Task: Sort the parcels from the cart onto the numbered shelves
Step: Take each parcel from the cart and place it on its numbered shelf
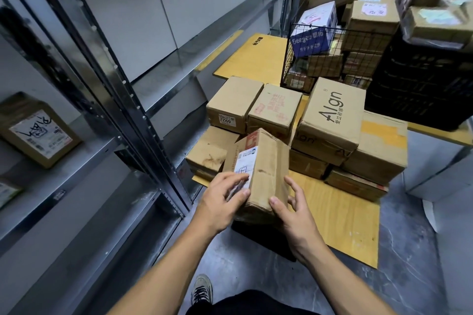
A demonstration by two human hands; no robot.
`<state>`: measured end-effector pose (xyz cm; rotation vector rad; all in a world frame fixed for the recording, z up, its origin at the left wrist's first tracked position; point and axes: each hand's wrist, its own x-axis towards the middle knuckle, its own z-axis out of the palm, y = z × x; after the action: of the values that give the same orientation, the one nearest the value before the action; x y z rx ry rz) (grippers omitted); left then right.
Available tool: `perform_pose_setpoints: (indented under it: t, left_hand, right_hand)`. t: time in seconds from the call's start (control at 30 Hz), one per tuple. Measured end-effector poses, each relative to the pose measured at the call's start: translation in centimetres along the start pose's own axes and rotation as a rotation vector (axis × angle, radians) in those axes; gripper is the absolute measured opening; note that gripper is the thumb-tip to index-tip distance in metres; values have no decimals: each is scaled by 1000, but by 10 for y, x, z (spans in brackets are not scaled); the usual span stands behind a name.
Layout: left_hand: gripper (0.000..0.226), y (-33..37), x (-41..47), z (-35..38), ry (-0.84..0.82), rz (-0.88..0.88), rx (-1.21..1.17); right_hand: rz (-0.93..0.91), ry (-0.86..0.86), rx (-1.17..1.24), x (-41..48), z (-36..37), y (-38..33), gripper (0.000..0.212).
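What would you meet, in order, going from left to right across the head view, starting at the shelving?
Labelled parcel on the shelf → metal shelf upright → left hand → held parcel → right hand → black crate.

Two hands: left hand (217,199), right hand (298,216). One parcel (266,169) between them. Behind the parcel, one wire basket (288,59) and one black crate (419,89); left of it, two shelved boxes (38,133).
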<state>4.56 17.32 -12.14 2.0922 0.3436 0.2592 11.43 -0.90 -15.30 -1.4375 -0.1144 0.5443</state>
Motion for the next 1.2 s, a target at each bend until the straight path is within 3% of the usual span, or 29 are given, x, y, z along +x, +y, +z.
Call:
perform_pose_setpoints:
  t: [0.17,0.27,0.47,0.63,0.73,0.97,1.2]
  left_hand:
    - [73,3,3,6,33,-183,-31]
    - [87,1,1,7,-15,-191,-75]
    - [62,-7,-12,-3,63,-173,-83]
    - [64,-19,-31,-23,185,-118,-32]
    - [65,-23,-49,-39,258,-87,12]
    - [65,-31,-114,-79,456,-97,161]
    - [68,-33,-216,-125,648,-158,297]
  right_hand:
    - [-88,-4,54,-2,-8,-1,60]
    - [-98,-24,59,-4,-11,-1,62]
    - [-126,-105,27,-2,-14,-1,51]
    - [-167,-157,-268,1,-5,-11,49]
    - [-194,-165,-323,-3,9,-18,43]
    - [-202,-417,-311,-26,83,-19,61]
    - [-239,-486,-334,-93,171,-5,74]
